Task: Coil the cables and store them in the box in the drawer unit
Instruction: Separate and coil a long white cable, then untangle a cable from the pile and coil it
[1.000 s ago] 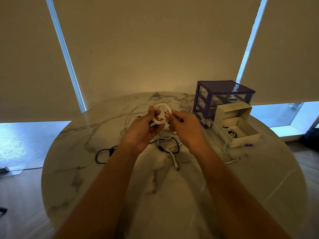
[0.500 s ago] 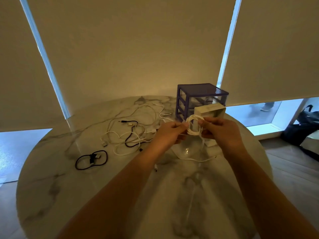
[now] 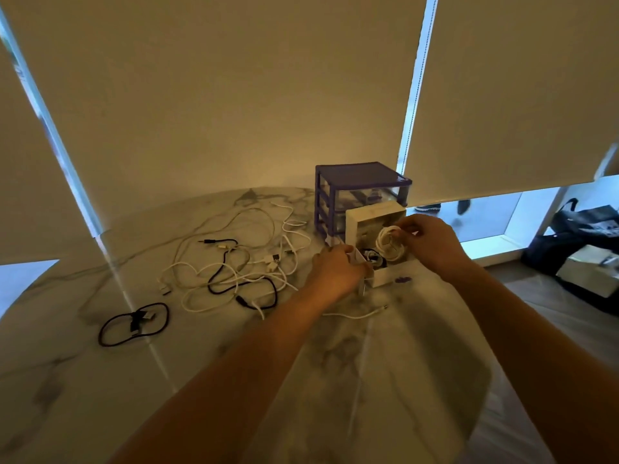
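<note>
— While the right hand (image 3: 432, 244) reaches out at about one o'clock, what has it got?
— A coil of white cable (image 3: 390, 246), pinched between thumb and fingertips and held over the open white box (image 3: 388, 277). That box sits in front of the purple drawer unit (image 3: 360, 192).
— And the left hand (image 3: 338, 271)?
— Its arm stretches to twelve o'clock, and the fingers curl over the box's near left edge, gripping it.
— How does that compare with half a second ago?
— Then both hands held the coil together, short of the box. Now the left has let go and taken the box, while the right has carried the coil on above it.
— Where are the other cables?
— A loose tangle of white and black cables (image 3: 234, 266) lies on the marble table (image 3: 100, 380) at eleven o'clock. One coiled black cable (image 3: 134, 324) rests apart at nine o'clock, and a white cable end (image 3: 360, 314) lies just below the left wrist.
</note>
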